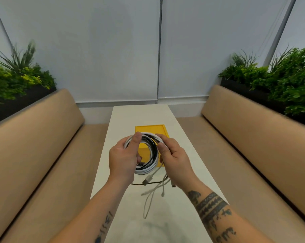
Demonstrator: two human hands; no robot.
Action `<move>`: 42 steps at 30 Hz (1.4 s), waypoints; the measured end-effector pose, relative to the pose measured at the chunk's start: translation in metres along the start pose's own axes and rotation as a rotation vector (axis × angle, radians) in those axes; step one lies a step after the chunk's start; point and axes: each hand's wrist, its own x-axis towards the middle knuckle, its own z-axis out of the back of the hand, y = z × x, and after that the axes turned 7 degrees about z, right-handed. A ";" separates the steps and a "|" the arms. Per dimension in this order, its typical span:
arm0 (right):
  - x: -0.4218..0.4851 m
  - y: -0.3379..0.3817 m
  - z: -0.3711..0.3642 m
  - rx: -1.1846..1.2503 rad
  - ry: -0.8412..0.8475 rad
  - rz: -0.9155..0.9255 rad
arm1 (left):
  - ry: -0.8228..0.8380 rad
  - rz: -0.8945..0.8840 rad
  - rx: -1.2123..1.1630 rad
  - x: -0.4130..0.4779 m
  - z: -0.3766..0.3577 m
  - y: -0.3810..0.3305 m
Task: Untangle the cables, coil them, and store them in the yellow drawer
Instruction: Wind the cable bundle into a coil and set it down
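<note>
Nearest the person, thin white cable ends [152,193] with small connectors dangle loosely over the middle of the narrow white table [183,155], hanging from the bundle above. Just beyond them, the left hand [123,157] and the right hand [176,157] hold a round coil of white and black cables [149,153] in the air between them, the left thumb and fingers closed around its left side and the right thumb and fingers pinching its right side. Behind and below the coil, the yellow drawer [150,128] sits on the table towards its far edge, between two tan benches [253,137] backed by green plants [288,79].
</note>
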 end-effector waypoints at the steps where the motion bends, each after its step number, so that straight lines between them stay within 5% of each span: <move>1: -0.002 -0.001 -0.004 0.001 -0.017 -0.008 | -0.011 0.018 -0.017 -0.001 -0.002 0.001; 9: -0.018 -0.009 -0.020 -0.020 -0.064 -0.047 | -0.028 0.083 -0.121 -0.012 -0.010 0.005; 13: -0.018 -0.007 -0.017 0.166 0.023 -0.104 | -0.044 0.027 -0.121 -0.021 -0.013 0.004; 19: -0.009 -0.006 -0.008 -0.008 0.034 -0.073 | -0.035 0.089 -0.085 -0.031 -0.018 0.008; 24: 0.008 -0.001 0.020 -0.184 0.211 -0.089 | 0.332 0.268 -0.109 -0.027 -0.002 0.013; 30: 0.014 0.017 0.037 -0.389 0.696 -0.059 | 0.857 0.680 0.069 0.000 0.028 -0.018; 35: 0.018 0.031 0.025 -0.495 0.972 0.004 | 0.910 0.549 0.676 -0.003 0.012 -0.042; 39: 0.021 0.034 0.030 -0.469 0.967 -0.068 | 0.680 0.386 0.924 -0.017 -0.001 -0.039; 42: 0.023 0.025 0.034 -0.447 0.910 -0.095 | 0.584 0.209 0.890 -0.023 -0.004 -0.029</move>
